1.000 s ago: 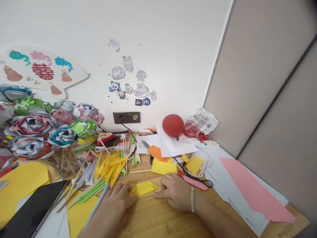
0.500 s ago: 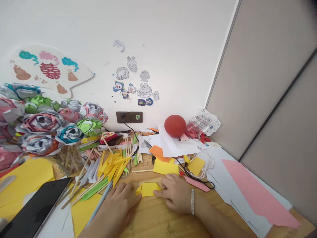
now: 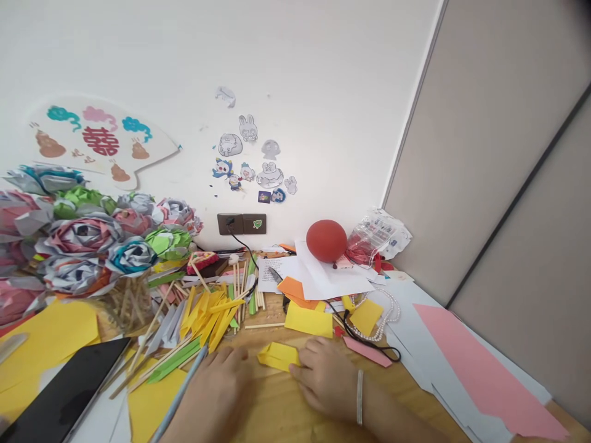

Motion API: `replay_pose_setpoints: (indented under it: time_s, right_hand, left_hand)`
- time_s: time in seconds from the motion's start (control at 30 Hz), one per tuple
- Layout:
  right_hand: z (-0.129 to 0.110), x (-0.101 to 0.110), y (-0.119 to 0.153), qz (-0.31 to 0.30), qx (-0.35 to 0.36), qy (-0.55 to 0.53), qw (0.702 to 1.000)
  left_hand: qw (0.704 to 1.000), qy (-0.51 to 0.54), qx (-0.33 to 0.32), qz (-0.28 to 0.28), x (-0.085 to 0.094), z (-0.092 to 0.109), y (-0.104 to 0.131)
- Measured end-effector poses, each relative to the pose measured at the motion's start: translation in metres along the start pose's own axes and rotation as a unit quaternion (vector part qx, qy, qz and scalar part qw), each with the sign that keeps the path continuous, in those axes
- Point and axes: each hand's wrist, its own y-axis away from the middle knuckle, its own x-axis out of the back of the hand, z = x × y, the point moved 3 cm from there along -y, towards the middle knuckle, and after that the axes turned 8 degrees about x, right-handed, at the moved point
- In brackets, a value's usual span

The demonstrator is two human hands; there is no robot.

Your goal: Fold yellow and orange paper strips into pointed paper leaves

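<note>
Small yellow paper (image 3: 277,355), creased, its left end folded to a slant, lies on a wooden table (image 3: 273,409). Right hand (image 3: 323,376) touches its right end; blurred left hand (image 3: 226,372) is just beside. I can't tell either grip.

A red 囍 (image 3: 100,141) stands on the white cutout (image 3: 125,147); the printed sheet (image 3: 269,277) is illegible
</note>
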Motion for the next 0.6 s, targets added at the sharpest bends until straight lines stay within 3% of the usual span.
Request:
replay_pose_setpoints:
  time_s: [0.03,0.13,0.23,0.3,0.4,0.5,0.6]
  right_hand:
    - [-0.004,-0.003,-0.002,0.002,-0.017,-0.003,1.0]
    - [-0.014,-0.011,-0.007,0.006,-0.052,-0.041,0.998]
    - [-0.019,-0.01,-0.01,0.023,-0.056,-0.12,0.991]
    - [-0.015,-0.005,-0.01,0.067,-0.08,-0.182,0.978]
    - [-0.002,0.003,-0.006,0.121,-0.129,-0.232,0.956]
    - [0.009,-0.001,-0.004,0.084,-0.11,-0.201,0.97]
    - [0.015,-0.006,-0.001,0.048,-0.066,-0.161,0.984]
  left_hand:
    - [0.999,-0.009,-0.023,0.025,-0.006,0.003,0.001]
    - [0.975,-0.013,-0.141,0.171,-0.022,0.015,0.009]
    - [0.962,-0.008,-0.181,0.204,-0.034,0.022,0.014]
    - [0.971,0.026,-0.173,0.165,-0.033,0.024,0.013]
    - [0.982,0.106,-0.153,0.025,-0.019,0.026,0.01]
    - [0.968,0.16,-0.167,-0.098,-0.002,0.026,0.009]
    - [0.965,0.156,-0.172,-0.119,0.009,0.021,0.006]
